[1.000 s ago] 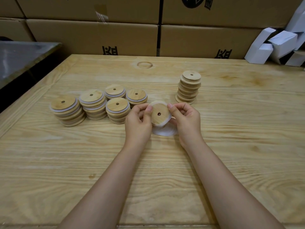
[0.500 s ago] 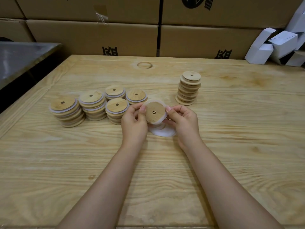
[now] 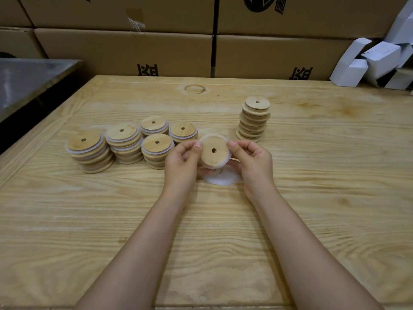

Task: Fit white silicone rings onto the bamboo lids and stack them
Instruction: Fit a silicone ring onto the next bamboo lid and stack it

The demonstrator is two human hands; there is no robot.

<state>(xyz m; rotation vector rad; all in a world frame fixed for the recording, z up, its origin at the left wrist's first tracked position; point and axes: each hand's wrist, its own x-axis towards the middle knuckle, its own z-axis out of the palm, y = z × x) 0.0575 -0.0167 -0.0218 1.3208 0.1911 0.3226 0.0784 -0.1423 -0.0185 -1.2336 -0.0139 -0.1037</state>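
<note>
Seen from the head camera, a bamboo lid (image 3: 214, 153) is held just above the wooden table (image 3: 201, 231), between the left hand (image 3: 182, 163) and the right hand (image 3: 252, 162); each hand pinches the lid's rim with curled fingers, the left fingertips (image 3: 197, 144) at its upper left edge and the right ones at its upper right; the lid is tilted so that its flat face and centre hole look back toward the camera; a white silicone ring (image 3: 226, 162) shows as a pale band along its top and lower right edge, though whether it is seated all the way round I cannot tell, since the lower left is hidden behind the left hand; under the lid, on the table, lies a small pile of loose rings (image 3: 223, 179); to the left stand five ringed stacks (image 3: 125, 142), the nearest just beside the left hand; to the right and further back stands a taller bare stack (image 3: 254, 119) of lids without white edges, apart from both hands; so the finished piles lie leftward of the held lid, and the left hand is nearer to them, which suggests the lid goes that way, laid flat, once the ring is pressed home; behind the table are cardboard boxes (image 3: 125, 52), white cartons (image 3: 375, 61) at far right, and a metal surface (image 3: 29, 79) at left.
</note>
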